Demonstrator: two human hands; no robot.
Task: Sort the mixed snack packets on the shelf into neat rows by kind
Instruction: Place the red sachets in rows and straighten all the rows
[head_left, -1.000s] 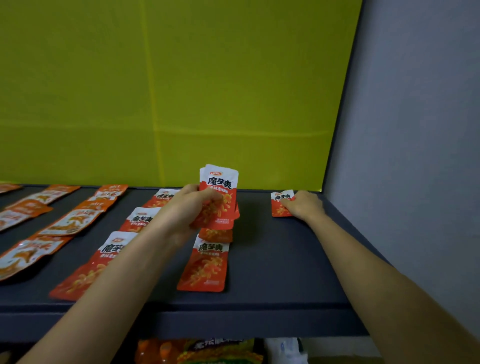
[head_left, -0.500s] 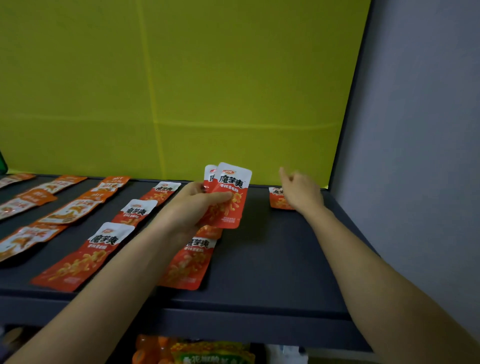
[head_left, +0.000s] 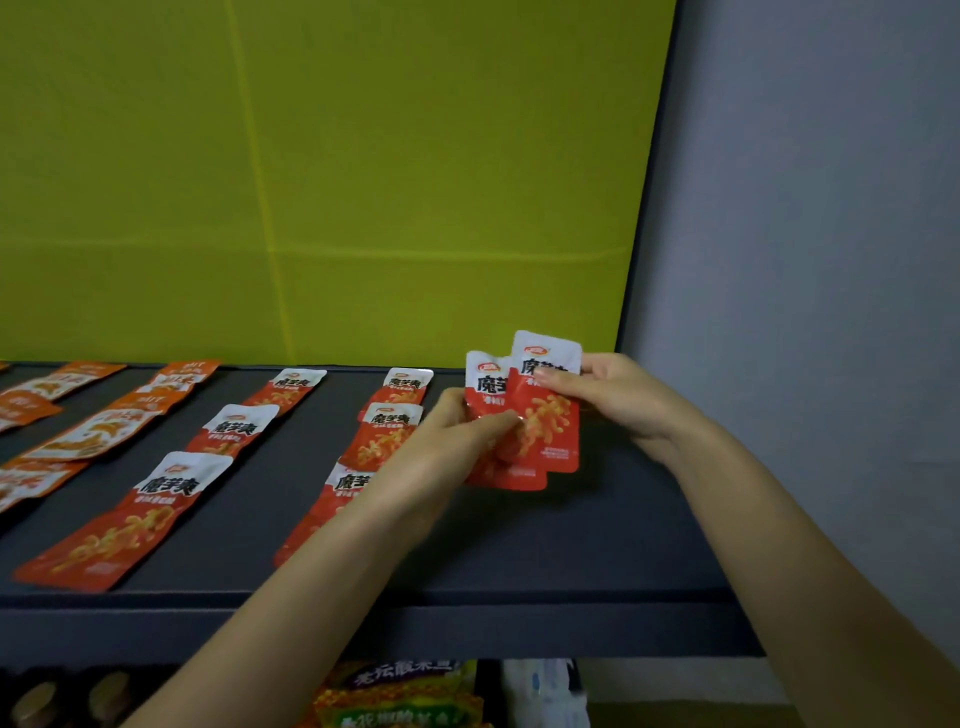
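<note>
While the left hand (head_left: 460, 436) grips the red packets (head_left: 551, 423), the right hand (head_left: 618, 395) pinches one.

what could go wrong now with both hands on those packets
The held packets are fanned, gripped low by the left hand and pinched at the top by the right hand; one might slip out onto the shelf. The left forearm lies over the nearest red row, so moving it could knock that row crooked.

Yellow-green panel (head_left: 363, 156) behind dark shelf (head_left: 597, 545), pale grey wall (head_left: 805, 208) at right.
</note>
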